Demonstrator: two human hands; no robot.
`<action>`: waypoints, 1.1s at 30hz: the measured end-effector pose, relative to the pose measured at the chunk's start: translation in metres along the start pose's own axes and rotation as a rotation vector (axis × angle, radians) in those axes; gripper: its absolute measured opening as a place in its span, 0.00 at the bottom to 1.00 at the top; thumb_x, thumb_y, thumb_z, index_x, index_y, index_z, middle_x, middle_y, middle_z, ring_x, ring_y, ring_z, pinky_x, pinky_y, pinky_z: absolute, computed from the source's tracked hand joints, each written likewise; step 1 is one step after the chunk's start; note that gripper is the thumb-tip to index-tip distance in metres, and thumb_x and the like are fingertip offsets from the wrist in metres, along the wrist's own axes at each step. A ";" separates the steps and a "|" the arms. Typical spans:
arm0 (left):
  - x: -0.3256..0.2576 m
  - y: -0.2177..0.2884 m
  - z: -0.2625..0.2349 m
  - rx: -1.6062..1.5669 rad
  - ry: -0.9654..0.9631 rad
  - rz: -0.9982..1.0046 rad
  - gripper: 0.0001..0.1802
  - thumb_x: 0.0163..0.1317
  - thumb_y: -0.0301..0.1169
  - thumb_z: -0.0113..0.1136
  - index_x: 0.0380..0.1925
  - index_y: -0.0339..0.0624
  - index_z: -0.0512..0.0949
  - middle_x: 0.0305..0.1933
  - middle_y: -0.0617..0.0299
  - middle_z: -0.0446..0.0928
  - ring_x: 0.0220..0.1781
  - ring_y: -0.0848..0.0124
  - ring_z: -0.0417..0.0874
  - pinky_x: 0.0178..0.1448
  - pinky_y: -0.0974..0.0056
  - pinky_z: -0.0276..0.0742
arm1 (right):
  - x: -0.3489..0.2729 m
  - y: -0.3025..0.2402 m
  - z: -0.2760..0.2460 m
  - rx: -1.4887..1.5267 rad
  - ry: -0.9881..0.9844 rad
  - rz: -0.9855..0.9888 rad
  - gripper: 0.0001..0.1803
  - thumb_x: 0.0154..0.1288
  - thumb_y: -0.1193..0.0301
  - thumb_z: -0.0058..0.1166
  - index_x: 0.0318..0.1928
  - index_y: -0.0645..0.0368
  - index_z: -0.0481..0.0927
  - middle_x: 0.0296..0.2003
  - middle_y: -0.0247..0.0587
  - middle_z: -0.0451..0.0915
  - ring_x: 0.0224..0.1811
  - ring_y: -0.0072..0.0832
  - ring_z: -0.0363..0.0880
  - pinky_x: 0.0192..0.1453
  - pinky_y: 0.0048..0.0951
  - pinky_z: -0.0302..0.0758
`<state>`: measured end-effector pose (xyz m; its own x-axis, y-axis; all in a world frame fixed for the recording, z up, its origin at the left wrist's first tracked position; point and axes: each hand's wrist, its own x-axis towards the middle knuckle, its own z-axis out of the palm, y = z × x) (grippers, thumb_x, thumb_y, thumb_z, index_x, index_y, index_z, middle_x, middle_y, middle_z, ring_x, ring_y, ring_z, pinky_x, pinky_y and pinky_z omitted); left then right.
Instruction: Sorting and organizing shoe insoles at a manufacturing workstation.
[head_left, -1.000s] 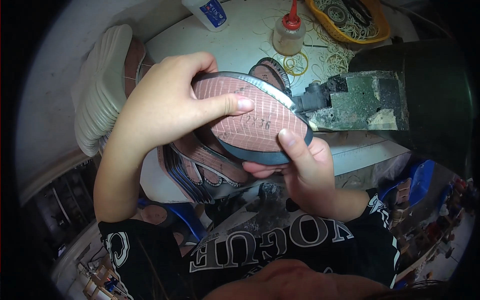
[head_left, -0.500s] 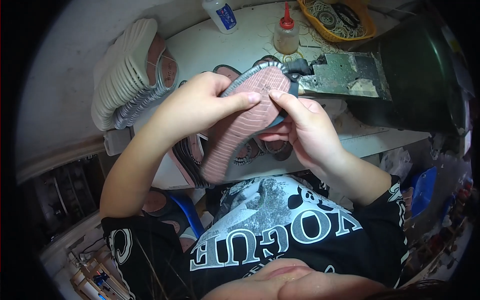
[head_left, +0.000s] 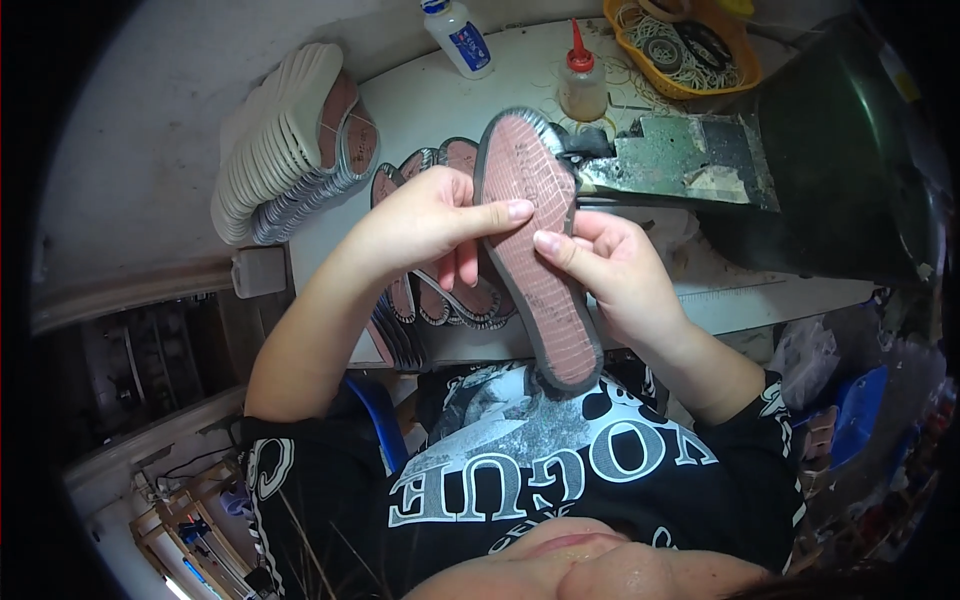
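Observation:
A long shoe sole with a pink, ridged face and a dark rim lies across both hands in front of me, its pleated grey end pointing away. My left hand grips its left edge, thumb flat on the pink face. On the opposite edge, my right hand holds it with the thumb pressed on the face and fingers behind. Behind and below my left hand, several similar pink soles with pleated edges lie on the white table.
A stack of cream soles stands at the far left, beside pink ones with silvery edges. Farther back are a white bottle, a red-tipped glue bottle and a yellow basket of cords. A green metal machine juts in from the right.
The sole has turned from slanting down-left to slanting down-right, its near end swinging right. Both hands still hold it; my left hand has shifted slightly right and down. The whole view has shifted a little.

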<state>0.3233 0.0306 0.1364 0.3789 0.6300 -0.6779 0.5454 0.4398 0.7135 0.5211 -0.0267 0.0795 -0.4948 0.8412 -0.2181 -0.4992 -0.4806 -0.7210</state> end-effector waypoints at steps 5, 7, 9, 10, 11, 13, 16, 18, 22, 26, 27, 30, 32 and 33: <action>-0.001 -0.003 0.011 -0.091 0.221 0.066 0.26 0.58 0.52 0.65 0.23 0.37 0.79 0.13 0.66 0.74 0.09 0.81 0.71 0.12 0.76 0.64 | -0.026 0.000 -0.012 -0.120 0.007 0.148 0.14 0.70 0.69 0.51 0.48 0.68 0.75 0.36 0.38 0.81 0.35 0.17 0.80 0.40 0.19 0.77; 0.001 -0.001 0.013 -0.113 0.262 0.097 0.26 0.57 0.52 0.65 0.21 0.37 0.78 0.13 0.67 0.72 0.09 0.82 0.69 0.12 0.76 0.61 | -0.039 -0.005 -0.013 -0.140 -0.030 0.271 0.13 0.70 0.69 0.51 0.47 0.67 0.75 0.35 0.37 0.81 0.34 0.18 0.80 0.38 0.20 0.78; 0.006 0.001 0.008 -0.077 0.304 0.145 0.26 0.57 0.51 0.65 0.20 0.37 0.78 0.12 0.68 0.72 0.09 0.81 0.69 0.12 0.75 0.61 | -0.041 -0.005 -0.010 -0.127 -0.001 0.255 0.15 0.71 0.66 0.50 0.46 0.67 0.74 0.32 0.36 0.81 0.29 0.19 0.80 0.31 0.19 0.77; 0.009 0.002 0.008 -0.101 0.310 0.195 0.27 0.57 0.52 0.65 0.19 0.37 0.77 0.11 0.68 0.70 0.09 0.81 0.68 0.13 0.75 0.61 | -0.038 -0.005 -0.010 -0.189 0.042 0.240 0.15 0.72 0.64 0.49 0.46 0.66 0.74 0.30 0.36 0.80 0.27 0.18 0.80 0.28 0.17 0.76; 0.014 0.001 0.003 -0.106 0.312 0.203 0.27 0.57 0.52 0.65 0.19 0.37 0.77 0.11 0.68 0.70 0.09 0.81 0.68 0.13 0.75 0.61 | -0.035 -0.005 -0.008 -0.255 0.083 0.223 0.16 0.72 0.62 0.49 0.47 0.65 0.74 0.29 0.35 0.80 0.24 0.18 0.79 0.25 0.16 0.74; 0.025 0.003 -0.010 0.049 0.346 0.200 0.28 0.57 0.54 0.63 0.19 0.38 0.76 0.11 0.67 0.70 0.09 0.81 0.68 0.13 0.75 0.61 | -0.024 0.000 0.001 -0.247 0.078 0.182 0.17 0.72 0.60 0.47 0.47 0.63 0.74 0.27 0.34 0.79 0.18 0.16 0.76 0.20 0.14 0.71; 0.021 0.004 -0.011 -0.056 0.354 0.296 0.26 0.60 0.53 0.61 0.21 0.39 0.75 0.12 0.67 0.71 0.09 0.81 0.67 0.13 0.75 0.61 | -0.006 0.005 0.018 -0.258 0.081 0.060 0.16 0.73 0.60 0.47 0.47 0.62 0.74 0.28 0.32 0.80 0.16 0.13 0.72 0.19 0.14 0.72; 0.007 -0.006 -0.008 -0.243 0.337 0.442 0.23 0.63 0.49 0.59 0.25 0.38 0.76 0.14 0.67 0.73 0.10 0.81 0.69 0.14 0.76 0.62 | -0.015 0.011 0.036 -0.448 0.047 -0.025 0.15 0.71 0.62 0.50 0.40 0.63 0.75 0.22 0.35 0.78 0.18 0.19 0.76 0.19 0.20 0.71; -0.028 -0.025 0.042 -0.659 0.430 0.760 0.16 0.70 0.38 0.50 0.45 0.34 0.72 0.36 0.60 0.78 0.27 0.79 0.78 0.28 0.72 0.73 | -0.047 0.032 0.052 -1.069 -0.070 -0.383 0.19 0.64 0.59 0.57 0.25 0.62 0.74 0.14 0.49 0.74 0.16 0.43 0.75 0.21 0.35 0.70; -0.025 -0.066 0.050 -1.270 -0.319 0.712 0.17 0.70 0.34 0.40 0.52 0.36 0.68 0.28 0.63 0.71 0.18 0.75 0.72 0.21 0.71 0.70 | -0.060 0.013 0.067 -1.449 -0.431 -0.425 0.25 0.60 0.51 0.60 0.17 0.57 0.74 0.13 0.43 0.73 0.15 0.42 0.75 0.22 0.37 0.72; -0.022 -0.075 0.052 -1.334 -0.599 0.709 0.18 0.70 0.36 0.39 0.52 0.35 0.68 0.24 0.64 0.68 0.15 0.74 0.69 0.17 0.72 0.67 | -0.059 0.009 0.070 -1.509 -0.444 -0.468 0.24 0.58 0.51 0.61 0.19 0.57 0.75 0.13 0.43 0.73 0.15 0.42 0.75 0.22 0.37 0.72; -0.042 -0.086 0.074 -1.307 -0.554 0.637 0.18 0.69 0.36 0.40 0.52 0.36 0.67 0.21 0.62 0.64 0.10 0.74 0.65 0.12 0.72 0.59 | -0.051 -0.012 0.079 -1.488 -0.306 -0.620 0.21 0.58 0.55 0.63 0.20 0.58 0.76 0.14 0.44 0.73 0.17 0.39 0.76 0.21 0.35 0.72; -0.045 -0.097 0.083 -1.330 -0.767 0.780 0.20 0.70 0.38 0.40 0.54 0.35 0.65 0.21 0.60 0.64 0.10 0.71 0.66 0.10 0.71 0.60 | -0.044 -0.029 0.089 -1.409 -0.155 -0.614 0.19 0.57 0.60 0.65 0.20 0.59 0.74 0.15 0.42 0.73 0.16 0.31 0.73 0.20 0.29 0.70; -0.038 -0.103 0.085 -1.338 -0.765 0.802 0.20 0.70 0.38 0.40 0.54 0.35 0.65 0.21 0.60 0.64 0.10 0.71 0.66 0.10 0.71 0.60 | -0.043 -0.037 0.094 -1.472 -0.065 -0.597 0.19 0.56 0.62 0.66 0.19 0.60 0.72 0.16 0.40 0.72 0.15 0.27 0.71 0.20 0.26 0.68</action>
<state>0.3160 -0.0929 0.0734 0.6780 0.6921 0.2475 -0.7346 0.6267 0.2600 0.4937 -0.0684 0.1771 -0.5359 0.7828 0.3164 0.4510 0.5822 -0.6765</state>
